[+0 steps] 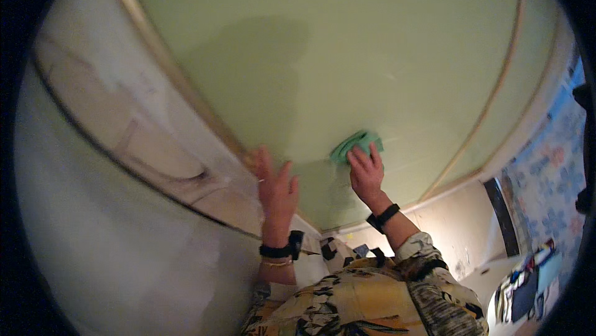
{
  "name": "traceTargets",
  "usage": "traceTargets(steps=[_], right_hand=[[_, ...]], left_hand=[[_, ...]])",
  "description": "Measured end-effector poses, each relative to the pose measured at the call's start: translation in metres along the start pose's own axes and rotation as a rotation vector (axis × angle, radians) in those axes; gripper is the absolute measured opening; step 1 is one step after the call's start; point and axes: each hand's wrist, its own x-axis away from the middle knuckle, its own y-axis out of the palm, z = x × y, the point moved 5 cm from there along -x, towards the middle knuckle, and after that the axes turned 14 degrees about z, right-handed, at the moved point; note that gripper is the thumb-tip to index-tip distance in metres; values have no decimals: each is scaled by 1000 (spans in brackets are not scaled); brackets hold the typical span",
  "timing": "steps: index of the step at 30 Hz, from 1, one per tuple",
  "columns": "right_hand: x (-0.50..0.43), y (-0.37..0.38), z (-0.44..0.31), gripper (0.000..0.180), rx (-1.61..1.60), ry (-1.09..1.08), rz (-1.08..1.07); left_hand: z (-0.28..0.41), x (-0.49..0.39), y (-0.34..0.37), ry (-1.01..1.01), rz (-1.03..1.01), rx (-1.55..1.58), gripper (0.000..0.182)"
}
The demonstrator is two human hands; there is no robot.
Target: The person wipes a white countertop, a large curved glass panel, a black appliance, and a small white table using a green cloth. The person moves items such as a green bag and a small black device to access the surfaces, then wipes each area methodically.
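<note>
My right hand (367,175) presses a folded green cloth (357,145) against a broad pale-green painted surface (372,57). The cloth is bunched under its fingertips. My left hand (278,194), slightly blurred, is to the left with its fingers spread and nothing in it. Its fingertips lie over the thin beige strip (205,108) along the green surface's left edge; whether they touch it I cannot tell. A black band circles each wrist.
Left of the strip runs a whitish, stained band (153,98), and beyond a dark line a pale smooth surface (116,224). A second narrow strip (493,89) crosses the right side. Flower-patterned fabric or covering (545,187) and a pile of clothes (524,289) are at far right.
</note>
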Motion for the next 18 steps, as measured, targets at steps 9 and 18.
traceTargets(steps=[9, 18], right_hand=[[-112, 31, -82, 38, -356, -511, -210], [-253, 42, -180, 39, -744, -412, 305]], left_hand=[[-2, -7, -27, -73, 339, 118, 24], [37, -17, -90, 45, 627, 133, 21]])
